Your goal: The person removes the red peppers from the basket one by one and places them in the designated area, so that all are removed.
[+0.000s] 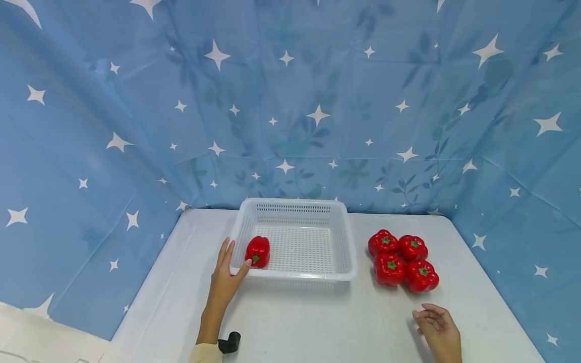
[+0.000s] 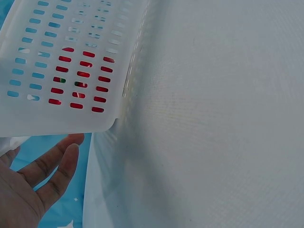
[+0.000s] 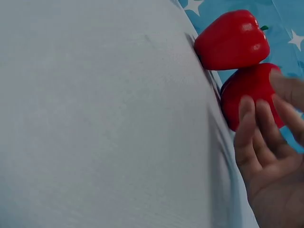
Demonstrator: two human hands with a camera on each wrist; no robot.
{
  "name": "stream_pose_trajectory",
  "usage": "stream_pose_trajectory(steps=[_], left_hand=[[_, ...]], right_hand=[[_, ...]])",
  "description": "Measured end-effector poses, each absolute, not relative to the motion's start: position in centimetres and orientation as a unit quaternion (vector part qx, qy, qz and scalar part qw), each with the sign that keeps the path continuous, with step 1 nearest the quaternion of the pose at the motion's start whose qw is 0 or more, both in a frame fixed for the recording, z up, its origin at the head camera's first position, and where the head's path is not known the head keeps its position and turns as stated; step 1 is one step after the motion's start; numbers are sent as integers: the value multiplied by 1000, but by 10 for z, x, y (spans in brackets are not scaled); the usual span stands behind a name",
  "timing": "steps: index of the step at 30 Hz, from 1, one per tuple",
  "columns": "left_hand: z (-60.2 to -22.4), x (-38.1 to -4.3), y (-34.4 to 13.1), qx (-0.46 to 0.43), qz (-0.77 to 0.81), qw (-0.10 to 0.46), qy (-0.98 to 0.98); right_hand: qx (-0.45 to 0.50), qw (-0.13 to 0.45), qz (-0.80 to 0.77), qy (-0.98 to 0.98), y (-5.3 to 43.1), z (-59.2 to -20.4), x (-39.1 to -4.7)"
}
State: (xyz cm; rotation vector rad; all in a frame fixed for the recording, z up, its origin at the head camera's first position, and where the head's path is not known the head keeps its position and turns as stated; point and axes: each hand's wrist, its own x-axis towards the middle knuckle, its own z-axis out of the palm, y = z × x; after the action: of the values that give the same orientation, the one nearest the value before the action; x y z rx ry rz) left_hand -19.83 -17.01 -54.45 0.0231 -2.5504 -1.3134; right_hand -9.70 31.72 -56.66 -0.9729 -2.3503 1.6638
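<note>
A white plastic basket (image 1: 297,276) with slotted walls stands at the back of the table. One red bell pepper (image 1: 257,251) lies inside its front left corner; in the left wrist view, red shows through the slotted wall (image 2: 88,28). My left hand (image 1: 225,280) is at that corner, thumb by the front rim and fingers spread along the left side. Whether it touches the rim, I cannot tell. To the basket's right, several red bell peppers (image 1: 389,269) sit clustered, green stems showing. My right hand (image 1: 438,327) hovers just in front of them, fingers loosely bent, holding nothing.
A white cloth covers the table (image 1: 313,322). Blue curtains (image 1: 290,126) with white stars close in the back and both sides. A black wrist device (image 1: 230,343) sits at the left cuff.
</note>
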Motion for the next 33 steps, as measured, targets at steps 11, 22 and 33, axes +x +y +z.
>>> stream_pose_trajectory(steps=[11, 22, 33], left_hand=[[-545, -197, -171, 10, -456, 136, -879], [-546, -199, -169, 9, -462, 128, -878], [-546, -197, -170, 14, -454, 140, -880]], right_hand=[[0, -112, 623, -774, 262, -522, -104], [229, -54, 674, -701, 199, -494, -143], [215, 31, 663, -716, 167, -483, -174]])
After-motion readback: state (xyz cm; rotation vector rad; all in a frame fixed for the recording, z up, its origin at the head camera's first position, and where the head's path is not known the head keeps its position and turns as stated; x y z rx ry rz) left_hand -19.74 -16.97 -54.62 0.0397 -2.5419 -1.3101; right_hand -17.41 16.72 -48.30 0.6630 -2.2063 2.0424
